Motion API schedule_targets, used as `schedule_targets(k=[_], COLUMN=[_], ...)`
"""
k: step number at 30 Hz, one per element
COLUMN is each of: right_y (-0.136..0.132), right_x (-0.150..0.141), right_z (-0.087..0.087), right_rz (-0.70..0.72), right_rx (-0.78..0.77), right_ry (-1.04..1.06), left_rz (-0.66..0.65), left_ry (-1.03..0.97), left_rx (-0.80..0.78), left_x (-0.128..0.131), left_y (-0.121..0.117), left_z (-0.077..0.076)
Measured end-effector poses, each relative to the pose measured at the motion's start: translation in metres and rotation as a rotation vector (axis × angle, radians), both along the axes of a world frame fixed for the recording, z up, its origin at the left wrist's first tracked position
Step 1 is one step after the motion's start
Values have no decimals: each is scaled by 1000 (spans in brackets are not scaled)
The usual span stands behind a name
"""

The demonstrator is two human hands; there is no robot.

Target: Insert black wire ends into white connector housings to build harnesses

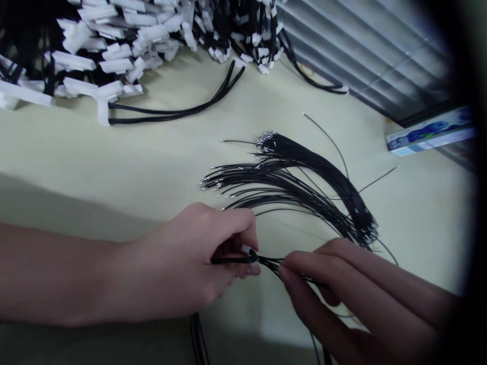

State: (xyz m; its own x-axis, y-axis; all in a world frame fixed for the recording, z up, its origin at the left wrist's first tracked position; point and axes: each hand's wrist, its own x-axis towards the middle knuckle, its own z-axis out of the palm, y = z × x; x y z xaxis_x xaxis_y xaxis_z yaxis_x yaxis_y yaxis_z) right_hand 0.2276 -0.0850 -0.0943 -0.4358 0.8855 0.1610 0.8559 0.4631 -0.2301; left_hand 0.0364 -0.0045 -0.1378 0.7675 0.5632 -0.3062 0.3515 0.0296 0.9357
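Observation:
My left hand (213, 253) is closed around a small white connector (248, 250) with black wires; most of the connector is hidden by the fingers. Some wires hang down below that hand. Thumb and fingertips of my right hand (315, 274) pinch several thin black wires (269, 262) that run out from the connector, a short way to its right. Just beyond both hands lie loose black wires (297, 187) with shiny metal terminals at their ends, fanned out on the table (152, 162).
A large heap of black cables with white connectors (117, 66) covers the back left. One finished-looking cable (171, 115) curves out in front of it. A blue and white box (429, 132) stands at the right, beside a grey slatted surface (365, 45).

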Motion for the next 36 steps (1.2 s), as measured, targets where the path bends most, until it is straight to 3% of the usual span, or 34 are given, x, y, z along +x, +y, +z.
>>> schedule_targets(k=[6,16,22,25,30,36], right_y=[1,-5,15,27,36,36], right_x=[2,-6,2,8,14,12], right_z=[-3,-13,-3,-12,-34,-28], right_rz=[72,55,51,8,146,260], right_rx=[21,81,-212,-163,-138,-93], right_ry=[-24,25,300,288,120,4], left_rz=[-16,-20,-174,-235,-293,-283], left_ry=[21,19,-8,-60,-79,-75], left_rx=[-91,-166,131,219,315,267], left_x=[1,0,-1,-4,-7,-4], left_y=[1,1,-1,-3,-6,-4], left_z=[2,0,4,3,-1,1])
